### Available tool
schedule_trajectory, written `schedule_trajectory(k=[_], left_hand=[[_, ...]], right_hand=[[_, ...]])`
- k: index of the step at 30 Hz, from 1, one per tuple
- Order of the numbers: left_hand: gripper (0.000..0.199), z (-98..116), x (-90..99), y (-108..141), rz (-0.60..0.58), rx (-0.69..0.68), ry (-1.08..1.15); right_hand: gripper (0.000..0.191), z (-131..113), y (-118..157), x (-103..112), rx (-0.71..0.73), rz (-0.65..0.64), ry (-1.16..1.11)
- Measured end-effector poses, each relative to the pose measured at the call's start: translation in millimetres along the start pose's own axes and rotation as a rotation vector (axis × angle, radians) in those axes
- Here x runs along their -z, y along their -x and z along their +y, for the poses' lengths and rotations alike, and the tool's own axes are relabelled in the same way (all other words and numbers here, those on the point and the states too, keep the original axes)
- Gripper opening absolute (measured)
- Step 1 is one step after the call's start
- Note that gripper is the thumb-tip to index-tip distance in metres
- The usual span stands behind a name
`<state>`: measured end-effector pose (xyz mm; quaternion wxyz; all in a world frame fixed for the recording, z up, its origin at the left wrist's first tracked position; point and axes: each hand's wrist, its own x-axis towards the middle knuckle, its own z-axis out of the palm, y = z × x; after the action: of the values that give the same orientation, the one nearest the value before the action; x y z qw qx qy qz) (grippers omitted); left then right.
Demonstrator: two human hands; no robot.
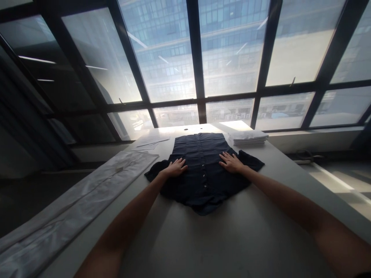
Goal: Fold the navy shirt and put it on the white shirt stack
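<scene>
A dark navy shirt (199, 170) with a row of buttons down its middle lies spread on the white table (226, 239), its collar end towards me and its straight edge towards the windows. My left hand (175, 168) rests flat on the left part of the shirt, near the left sleeve, fingers apart. On the right part, beside the right sleeve, my right hand (231, 162) lies palm down with its fingers spread. Neither hand grips the cloth.
Long clear plastic sheets or bags (87, 197) run along the table's left side. Thin papers (149, 144) lie at the back left. A stack of folded white cloth (248, 138) sits at the back right. Tall windows (232, 50) stand beyond the table.
</scene>
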<state>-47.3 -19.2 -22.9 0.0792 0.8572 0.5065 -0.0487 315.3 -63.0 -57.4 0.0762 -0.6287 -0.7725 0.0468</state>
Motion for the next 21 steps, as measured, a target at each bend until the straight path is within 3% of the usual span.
schedule_trajectory(k=[3,6,9,11,13,18,21], left_hand=[[0.062,44,-14.7,-13,0.16,-0.063,0.034],[0.061,82,-35.9,-17,0.21,-0.169,0.048],[0.062,90,-45.2,-10,0.195,-0.202,0.047],[0.062,77,-43.0,1,0.182,-0.197,0.028],[0.061,53,-37.7,15,0.172,-0.186,-0.008],[0.057,-13,-32.8,53,0.176,-0.095,-0.079],[0.056,-40,-36.9,66,0.202,-0.025,-0.078]], right_hand=[[0.067,-28,-2,-2,-0.015,0.069,-0.036],[0.065,-71,-2,-9,0.054,0.094,-0.104],[0.066,-100,2,-18,0.163,0.055,-0.142],[0.068,-101,7,-21,0.194,0.033,-0.136],[0.07,-87,13,-21,0.192,0.022,-0.115],[0.068,-20,29,-14,0.108,0.018,-0.034],[0.068,16,38,-12,0.01,0.04,0.014]])
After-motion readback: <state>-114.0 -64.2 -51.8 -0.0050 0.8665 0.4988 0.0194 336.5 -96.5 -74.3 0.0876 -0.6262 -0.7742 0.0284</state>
